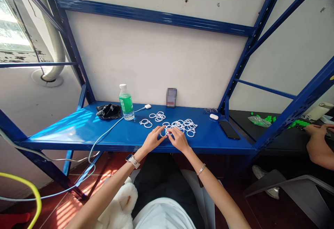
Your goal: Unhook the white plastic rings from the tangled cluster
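Both hands meet near the front edge of the blue shelf [109, 135], at a thin white ring [161, 132] that looks like a hair tie. My left hand [153, 139] has thumb and index finger closed on its left side. From the right, my right hand [179, 139] pinches at the same ring; the fingertips partly hide it. Just behind and right of my right hand lies a loose pile of several similar white rings [190, 124]. Two smaller groups lie farther left, one of several rings [158, 116] and one of a couple of rings [146, 123].
A green-labelled bottle [126, 104], black plastic bag [108, 111] and white cable plug [148, 106] stand left. A phone [171, 97] leans on the wall. Glasses [211, 110], a white case [214, 116] and black phone [229, 130] lie right. Another person's hand [317, 131] works beyond the post.
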Available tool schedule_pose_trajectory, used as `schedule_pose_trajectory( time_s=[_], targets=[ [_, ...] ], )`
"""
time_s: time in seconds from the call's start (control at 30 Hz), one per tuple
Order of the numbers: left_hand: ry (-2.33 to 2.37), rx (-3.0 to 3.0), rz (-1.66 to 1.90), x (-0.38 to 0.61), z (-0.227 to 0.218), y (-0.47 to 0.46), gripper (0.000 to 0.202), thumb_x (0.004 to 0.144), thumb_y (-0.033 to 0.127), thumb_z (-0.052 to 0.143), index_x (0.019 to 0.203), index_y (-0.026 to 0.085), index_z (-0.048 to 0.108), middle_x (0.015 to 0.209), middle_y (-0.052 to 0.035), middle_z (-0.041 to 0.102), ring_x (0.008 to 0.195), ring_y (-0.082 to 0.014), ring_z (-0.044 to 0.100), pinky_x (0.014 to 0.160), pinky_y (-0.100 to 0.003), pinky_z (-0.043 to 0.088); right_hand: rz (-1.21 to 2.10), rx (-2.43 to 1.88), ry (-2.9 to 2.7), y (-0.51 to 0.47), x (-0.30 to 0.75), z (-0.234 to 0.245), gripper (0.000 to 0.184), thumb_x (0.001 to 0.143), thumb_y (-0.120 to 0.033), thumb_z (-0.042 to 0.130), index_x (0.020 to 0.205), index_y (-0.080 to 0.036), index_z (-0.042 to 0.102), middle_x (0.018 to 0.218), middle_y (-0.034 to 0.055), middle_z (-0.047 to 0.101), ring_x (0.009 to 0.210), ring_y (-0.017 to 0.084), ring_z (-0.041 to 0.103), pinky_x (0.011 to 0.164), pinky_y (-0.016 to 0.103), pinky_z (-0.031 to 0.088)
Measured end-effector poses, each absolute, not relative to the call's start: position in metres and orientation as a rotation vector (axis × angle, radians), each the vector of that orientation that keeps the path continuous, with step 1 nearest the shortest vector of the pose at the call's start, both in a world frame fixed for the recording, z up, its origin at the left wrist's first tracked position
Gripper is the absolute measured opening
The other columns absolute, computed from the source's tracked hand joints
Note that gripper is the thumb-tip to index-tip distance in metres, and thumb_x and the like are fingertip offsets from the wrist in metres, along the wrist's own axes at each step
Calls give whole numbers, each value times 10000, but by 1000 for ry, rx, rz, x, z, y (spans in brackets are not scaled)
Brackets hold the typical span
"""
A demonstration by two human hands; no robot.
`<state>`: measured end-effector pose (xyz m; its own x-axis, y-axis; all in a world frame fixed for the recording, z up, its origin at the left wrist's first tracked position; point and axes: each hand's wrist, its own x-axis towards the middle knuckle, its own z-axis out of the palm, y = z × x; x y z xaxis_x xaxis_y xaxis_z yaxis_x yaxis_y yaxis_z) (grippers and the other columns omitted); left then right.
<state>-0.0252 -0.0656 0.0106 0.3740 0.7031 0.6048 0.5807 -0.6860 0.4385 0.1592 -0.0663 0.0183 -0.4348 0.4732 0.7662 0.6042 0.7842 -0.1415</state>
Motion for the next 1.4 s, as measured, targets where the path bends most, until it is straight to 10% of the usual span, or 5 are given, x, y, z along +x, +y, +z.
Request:
schedule_pose_trajectory(
  time_s=[1.1, 1.4],
  targets=[
    [1203, 2492, 1211, -26, 13, -65, 470, 913, 533, 430, 1267, 235, 510, 961, -59, 578, 767, -166, 606, 579, -258, 508, -174, -843, -2116, -64, 160, 17, 179, 967, -226, 395, 1020, -205, 564, 923, 67, 657, 871, 192, 627, 764, 317, 509],
    [1350, 2577, 1225, -30, 9, -54, 584, 886, 454, 539, 1404, 272, 341, 1198, -100, 558, 1105, -269, 533, 890, -402, 472, -293, -1044, -1913, -59, 160, 14, 162, 949, -229, 439, 899, -193, 588, 874, 74, 664, 856, 225, 610, 765, 364, 473]
  ],
)
